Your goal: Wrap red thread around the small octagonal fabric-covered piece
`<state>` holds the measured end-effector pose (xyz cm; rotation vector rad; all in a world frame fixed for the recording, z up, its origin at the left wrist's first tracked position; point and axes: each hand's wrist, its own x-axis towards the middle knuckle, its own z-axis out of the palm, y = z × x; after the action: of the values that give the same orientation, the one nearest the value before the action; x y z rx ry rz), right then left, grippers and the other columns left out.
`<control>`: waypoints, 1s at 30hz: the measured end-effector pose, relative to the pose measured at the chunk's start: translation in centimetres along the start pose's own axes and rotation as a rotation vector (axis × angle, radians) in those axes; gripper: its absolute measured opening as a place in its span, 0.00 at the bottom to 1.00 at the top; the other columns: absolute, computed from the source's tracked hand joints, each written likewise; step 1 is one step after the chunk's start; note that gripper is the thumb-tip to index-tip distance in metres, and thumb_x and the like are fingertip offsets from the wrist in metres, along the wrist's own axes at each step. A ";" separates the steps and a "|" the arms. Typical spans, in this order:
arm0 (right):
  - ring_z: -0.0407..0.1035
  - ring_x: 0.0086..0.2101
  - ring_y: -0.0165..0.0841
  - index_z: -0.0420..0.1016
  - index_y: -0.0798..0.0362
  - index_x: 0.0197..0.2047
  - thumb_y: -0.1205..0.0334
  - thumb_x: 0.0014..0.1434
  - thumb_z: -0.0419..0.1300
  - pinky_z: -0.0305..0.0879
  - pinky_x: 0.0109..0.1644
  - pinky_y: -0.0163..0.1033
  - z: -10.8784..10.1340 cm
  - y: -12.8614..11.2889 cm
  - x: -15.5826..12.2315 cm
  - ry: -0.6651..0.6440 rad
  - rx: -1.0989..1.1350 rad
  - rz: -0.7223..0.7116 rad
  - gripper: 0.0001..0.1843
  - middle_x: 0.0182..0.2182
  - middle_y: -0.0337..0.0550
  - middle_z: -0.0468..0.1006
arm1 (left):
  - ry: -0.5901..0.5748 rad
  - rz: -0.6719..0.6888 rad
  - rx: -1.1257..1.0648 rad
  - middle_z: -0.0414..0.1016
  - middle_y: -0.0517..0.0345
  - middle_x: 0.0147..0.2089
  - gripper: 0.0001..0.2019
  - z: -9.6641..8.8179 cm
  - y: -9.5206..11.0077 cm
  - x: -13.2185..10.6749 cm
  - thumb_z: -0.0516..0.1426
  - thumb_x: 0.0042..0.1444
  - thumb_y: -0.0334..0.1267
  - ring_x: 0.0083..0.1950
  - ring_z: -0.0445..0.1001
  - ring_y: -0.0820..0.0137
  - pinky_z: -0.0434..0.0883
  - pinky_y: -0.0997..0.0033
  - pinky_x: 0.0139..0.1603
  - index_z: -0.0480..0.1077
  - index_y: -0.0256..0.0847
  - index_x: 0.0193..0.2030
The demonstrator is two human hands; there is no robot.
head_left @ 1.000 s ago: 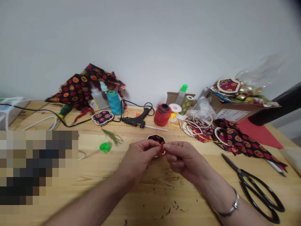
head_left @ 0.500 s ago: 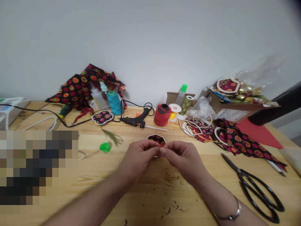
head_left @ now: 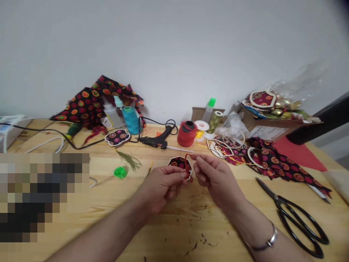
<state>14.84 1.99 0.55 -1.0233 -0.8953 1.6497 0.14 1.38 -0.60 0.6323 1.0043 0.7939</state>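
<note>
A thin red cord runs between my two hands. My left hand pinches it between thumb and fingers, low at the centre. A little higher and to the right, my right hand grips the cord's upper part at the fingertips. Just behind my fingers is an octagonal piece with dark patterned fabric and a pale wooden rim, partly covered by my left hand; whether it is held or lying on the table I cannot tell. A silver bracelet circles my right wrist.
Large black scissors lie at right. Behind my hands are a glue gun, a red cord spool and a teal thread cone. A green cap and tasselled ornament lie left; fabric-covered pieces and a cardboard box are right.
My hands were together at the fingertips. My right hand has moved up and right, drawing the red cord into view, while my left has dropped slightly.
</note>
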 end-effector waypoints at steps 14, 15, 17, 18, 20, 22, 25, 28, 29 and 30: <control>0.67 0.27 0.29 0.69 0.58 0.31 0.58 0.51 0.56 0.65 0.34 0.37 0.2 0.5 0.0 -0.090 -0.225 0.036 0.10 0.28 0.42 0.73 | 0.010 0.033 0.021 0.67 0.63 0.20 0.05 0.1 0.1 -0.1 0.60 0.43 0.34 0.14 0.50 0.86 0.41 0.82 0.14 0.70 0.34 0.27; 0.67 0.26 0.28 0.69 0.58 0.32 0.58 0.50 0.57 0.65 0.33 0.36 0.3 0.5 0.0 -0.098 -0.219 0.050 0.11 0.27 0.42 0.73 | 0.013 0.038 0.034 0.67 0.63 0.20 0.05 0.1 0.1 -0.1 0.60 0.43 0.34 0.14 0.50 0.86 0.41 0.82 0.14 0.70 0.34 0.27; 0.66 0.23 0.27 0.69 0.57 0.32 0.57 0.48 0.59 0.64 0.27 0.33 0.4 0.5 -0.1 -0.092 -0.247 0.053 0.12 0.24 0.40 0.72 | 0.017 0.047 0.064 0.67 0.63 0.21 0.05 0.2 0.1 -0.2 0.59 0.43 0.34 0.14 0.51 0.86 0.42 0.82 0.14 0.71 0.34 0.28; 0.65 0.21 0.26 0.69 0.57 0.32 0.56 0.47 0.60 0.62 0.23 0.31 0.4 0.5 0.0 -0.084 -0.272 0.050 0.12 0.23 0.39 0.72 | 0.018 0.050 0.079 0.67 0.63 0.21 0.05 0.2 0.0 -0.2 0.59 0.43 0.34 0.15 0.51 0.86 0.42 0.82 0.14 0.71 0.34 0.28; 0.61 0.17 0.24 0.69 0.56 0.32 0.56 0.46 0.61 0.57 0.17 0.29 0.4 0.6 0.0 -0.054 -0.323 0.063 0.13 0.19 0.37 0.71 | 0.020 0.055 0.102 0.67 0.63 0.22 0.06 0.2 -0.1 -0.1 0.59 0.43 0.34 0.15 0.51 0.86 0.43 0.82 0.14 0.72 0.34 0.29; 0.57 0.14 0.22 0.70 0.56 0.29 0.56 0.45 0.61 0.51 0.15 0.27 0.3 0.6 0.1 -0.001 -0.348 0.086 0.12 0.15 0.34 0.68 | 0.026 0.053 0.120 0.67 0.64 0.21 0.06 0.1 -0.1 -0.1 0.59 0.43 0.34 0.14 0.51 0.86 0.43 0.81 0.13 0.72 0.34 0.30; 0.53 0.13 0.20 0.70 0.57 0.25 0.60 0.43 0.62 0.46 0.15 0.28 0.3 0.4 0.2 0.047 -0.369 0.070 0.09 0.13 0.33 0.66 | 0.037 0.053 0.133 0.67 0.64 0.21 0.06 0.2 -0.2 -0.1 0.60 0.43 0.35 0.14 0.51 0.86 0.43 0.81 0.13 0.71 0.34 0.29; 0.52 0.15 0.19 0.72 0.58 0.24 0.64 0.43 0.62 0.46 0.17 0.28 0.2 0.2 0.3 0.043 -0.404 0.010 0.06 0.16 0.34 0.68 | 0.036 0.054 0.148 0.68 0.64 0.21 0.07 0.2 -0.2 -0.2 0.60 0.43 0.36 0.14 0.51 0.86 0.43 0.81 0.14 0.71 0.34 0.28; 0.53 0.16 0.20 0.72 0.58 0.24 0.64 0.44 0.61 0.46 0.18 0.29 0.2 0.2 0.2 0.039 -0.407 0.001 0.05 0.16 0.34 0.69 | 0.034 0.053 0.153 0.68 0.64 0.21 0.07 0.2 -0.2 -0.2 0.60 0.43 0.36 0.14 0.51 0.86 0.43 0.81 0.14 0.71 0.34 0.28; 0.53 0.16 0.20 0.72 0.58 0.24 0.64 0.44 0.61 0.46 0.18 0.29 0.2 0.2 0.2 0.036 -0.402 -0.002 0.05 0.17 0.34 0.69 | 0.028 0.051 0.161 0.68 0.64 0.21 0.07 0.2 -0.1 -0.2 0.60 0.43 0.37 0.14 0.51 0.86 0.43 0.81 0.14 0.71 0.34 0.28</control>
<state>14.57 2.16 0.42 -1.3157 -1.2342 1.4745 0.31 1.08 -0.50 0.7891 1.0886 0.7741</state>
